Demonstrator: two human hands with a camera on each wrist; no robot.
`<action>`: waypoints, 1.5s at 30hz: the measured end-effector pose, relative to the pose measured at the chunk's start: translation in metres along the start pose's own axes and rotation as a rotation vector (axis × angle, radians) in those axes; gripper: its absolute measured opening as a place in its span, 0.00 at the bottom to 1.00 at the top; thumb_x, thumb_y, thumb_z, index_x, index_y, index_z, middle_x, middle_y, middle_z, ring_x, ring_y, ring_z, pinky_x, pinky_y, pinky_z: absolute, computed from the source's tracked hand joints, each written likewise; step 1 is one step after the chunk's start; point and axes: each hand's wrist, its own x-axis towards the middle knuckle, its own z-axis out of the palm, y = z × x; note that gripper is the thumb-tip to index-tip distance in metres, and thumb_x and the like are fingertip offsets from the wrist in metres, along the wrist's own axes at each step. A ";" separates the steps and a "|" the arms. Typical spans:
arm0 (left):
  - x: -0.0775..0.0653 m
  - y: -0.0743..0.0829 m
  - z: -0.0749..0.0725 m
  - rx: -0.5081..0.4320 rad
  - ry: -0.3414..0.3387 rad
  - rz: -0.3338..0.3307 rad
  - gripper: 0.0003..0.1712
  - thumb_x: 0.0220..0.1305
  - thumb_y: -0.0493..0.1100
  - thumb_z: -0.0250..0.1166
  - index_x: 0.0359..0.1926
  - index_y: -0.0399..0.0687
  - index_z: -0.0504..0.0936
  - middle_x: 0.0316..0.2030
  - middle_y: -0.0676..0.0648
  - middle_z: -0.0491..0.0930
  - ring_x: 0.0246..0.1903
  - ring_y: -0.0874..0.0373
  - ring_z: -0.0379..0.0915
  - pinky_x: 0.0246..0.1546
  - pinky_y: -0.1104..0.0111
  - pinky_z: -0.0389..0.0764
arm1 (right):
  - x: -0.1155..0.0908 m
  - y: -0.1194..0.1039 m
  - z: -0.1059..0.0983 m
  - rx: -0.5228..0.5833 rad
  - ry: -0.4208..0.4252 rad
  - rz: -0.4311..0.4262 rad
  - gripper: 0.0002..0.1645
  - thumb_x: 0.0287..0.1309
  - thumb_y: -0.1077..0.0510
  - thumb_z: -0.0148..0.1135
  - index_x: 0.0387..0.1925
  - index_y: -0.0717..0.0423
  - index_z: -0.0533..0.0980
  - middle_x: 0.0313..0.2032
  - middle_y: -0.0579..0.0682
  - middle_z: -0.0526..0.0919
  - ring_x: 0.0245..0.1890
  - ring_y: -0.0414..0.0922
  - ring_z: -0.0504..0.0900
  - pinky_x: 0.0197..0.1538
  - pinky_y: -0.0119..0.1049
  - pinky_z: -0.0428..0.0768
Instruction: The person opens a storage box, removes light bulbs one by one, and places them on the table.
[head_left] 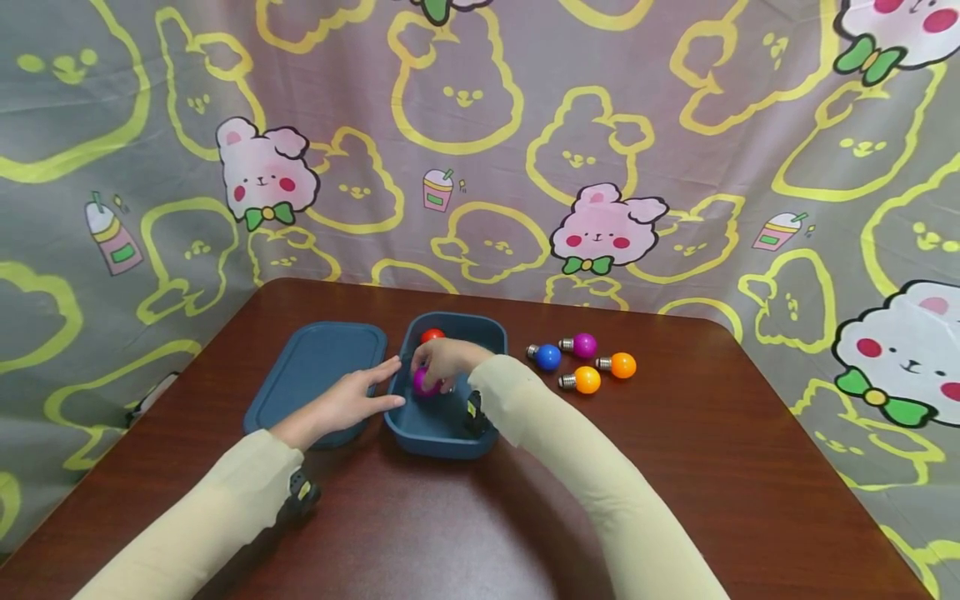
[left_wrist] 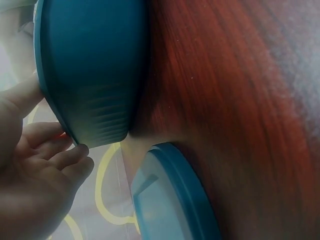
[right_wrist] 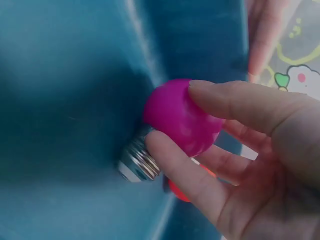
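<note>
My right hand [head_left: 450, 360] reaches down into a blue rectangular box [head_left: 442, 448] and pinches a magenta light bulb [right_wrist: 182, 117] between thumb and fingers. The bulb's silver screw base [right_wrist: 139, 159] points away from the palm, close over the box floor. A red bulb [head_left: 432, 336] lies farther back inside the box, partly hidden by the fingers in the right wrist view. My left hand [head_left: 347, 405] is at the box's left side, thumb and fingers extended, fingertips right at the rim [left_wrist: 55, 112].
Left of the box lies its flat blue lid [head_left: 318, 375]. To the right, a blue bulb [head_left: 548, 357], a purple bulb [head_left: 584, 345] and two orange bulbs [head_left: 587, 380] lie on the brown wooden table [head_left: 675, 467]. A patterned curtain [head_left: 480, 183] hangs behind the table.
</note>
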 end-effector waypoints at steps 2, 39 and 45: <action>0.000 0.000 0.000 0.002 0.001 0.000 0.43 0.59 0.54 0.62 0.68 0.38 0.56 0.68 0.40 0.51 0.66 0.41 0.46 0.59 0.44 0.53 | -0.001 -0.001 -0.003 0.000 0.018 -0.014 0.19 0.51 0.65 0.66 0.47 0.57 0.75 0.41 0.52 0.73 0.35 0.48 0.76 0.34 0.35 0.81; 0.000 -0.002 0.003 0.061 0.023 0.073 0.40 0.62 0.49 0.61 0.67 0.33 0.56 0.68 0.38 0.51 0.65 0.41 0.47 0.59 0.46 0.54 | -0.056 0.020 -0.043 0.179 0.163 -0.286 0.25 0.52 0.60 0.66 0.53 0.57 0.71 0.46 0.54 0.74 0.43 0.49 0.78 0.41 0.39 0.80; 0.000 -0.002 0.003 0.065 0.030 0.069 0.41 0.61 0.51 0.61 0.67 0.34 0.56 0.68 0.38 0.51 0.65 0.41 0.47 0.59 0.47 0.55 | -0.071 0.027 -0.049 0.208 0.177 -0.312 0.28 0.53 0.59 0.66 0.56 0.55 0.71 0.48 0.53 0.73 0.43 0.48 0.77 0.45 0.45 0.78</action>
